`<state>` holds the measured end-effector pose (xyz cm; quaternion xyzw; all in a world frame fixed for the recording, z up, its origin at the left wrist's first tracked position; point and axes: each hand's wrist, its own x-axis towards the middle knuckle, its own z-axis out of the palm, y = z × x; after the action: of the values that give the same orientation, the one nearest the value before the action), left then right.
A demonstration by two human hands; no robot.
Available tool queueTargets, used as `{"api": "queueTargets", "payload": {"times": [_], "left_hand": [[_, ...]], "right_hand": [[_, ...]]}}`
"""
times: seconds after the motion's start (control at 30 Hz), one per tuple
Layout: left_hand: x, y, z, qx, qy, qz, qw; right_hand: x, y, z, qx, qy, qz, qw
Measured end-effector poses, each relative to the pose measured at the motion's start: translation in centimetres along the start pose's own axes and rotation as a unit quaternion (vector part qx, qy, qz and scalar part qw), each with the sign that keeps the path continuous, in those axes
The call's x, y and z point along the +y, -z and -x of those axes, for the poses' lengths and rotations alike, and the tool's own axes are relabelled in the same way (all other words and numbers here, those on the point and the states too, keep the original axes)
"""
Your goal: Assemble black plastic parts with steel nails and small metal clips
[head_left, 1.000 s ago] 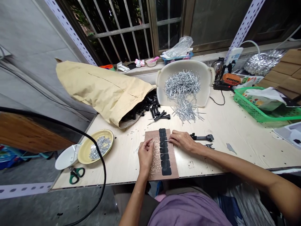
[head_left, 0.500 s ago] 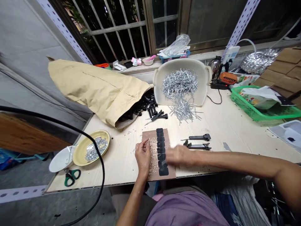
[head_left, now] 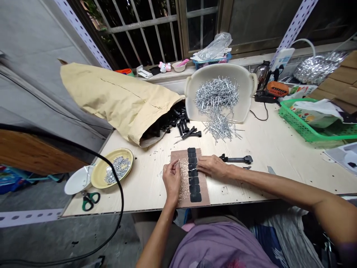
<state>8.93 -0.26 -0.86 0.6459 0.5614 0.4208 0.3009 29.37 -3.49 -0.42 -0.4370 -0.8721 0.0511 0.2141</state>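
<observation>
A small brown board (head_left: 203, 186) lies at the table's near edge, with a column of several black plastic pieces (head_left: 193, 175) down its middle and tiny silver bits scattered on its left half. My left hand (head_left: 172, 181) rests on the board's left side, thumb and forefinger pinched on something too small to name. My right hand (head_left: 213, 166) lies on the board's right edge, fingers closed on a thin metal pin (head_left: 196, 169) that points into the black column. Black clip parts (head_left: 237, 159) lie just behind that hand.
A cream tub (head_left: 192, 89) spills silver pins (head_left: 220, 124) onto the table. A tan paper sack (head_left: 117, 102) spills black parts (head_left: 178, 124). A yellow plate of silver bits (head_left: 103, 181), a white bowl (head_left: 76, 180) and green scissors (head_left: 89, 200) sit left; a green basket (head_left: 301, 128) right. A black cable (head_left: 118, 178) arcs over the left.
My right hand went down beside the board's lower part, blurred, half a second ago, then came back up to the black column with a pin. My left hand stayed pinched on the board.
</observation>
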Motion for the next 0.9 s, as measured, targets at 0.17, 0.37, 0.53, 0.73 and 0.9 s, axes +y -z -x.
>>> {"api": "queueTargets", "payload": {"times": [0.17, 0.37, 0.53, 0.73, 0.9], "left_hand": [[0.0, -0.1, 0.0, -0.003, 0.003, -0.002, 1.000], [0.1, -0.1, -0.1, -0.002, -0.005, -0.018, 1.000], [-0.1, -0.1, -0.1, 0.003, -0.007, -0.015, 1.000], [-0.4, -0.3, 0.0, 0.002, -0.005, -0.001, 1.000], [-0.2, -0.1, 0.0, 0.002, -0.005, -0.007, 1.000]], "right_hand": [[-1.3, 0.0, 1.4, -0.032, 0.077, -0.020, 0.996], [-1.9, 0.5, 1.6, -0.018, 0.039, -0.028, 0.999], [-2.1, 0.5, 1.4, -0.061, 0.076, -0.052, 0.994], [-1.1, -0.3, 0.9, -0.052, 0.033, -0.067, 0.996], [-2.5, 0.3, 1.7, -0.071, 0.036, -0.043, 0.996]]}}
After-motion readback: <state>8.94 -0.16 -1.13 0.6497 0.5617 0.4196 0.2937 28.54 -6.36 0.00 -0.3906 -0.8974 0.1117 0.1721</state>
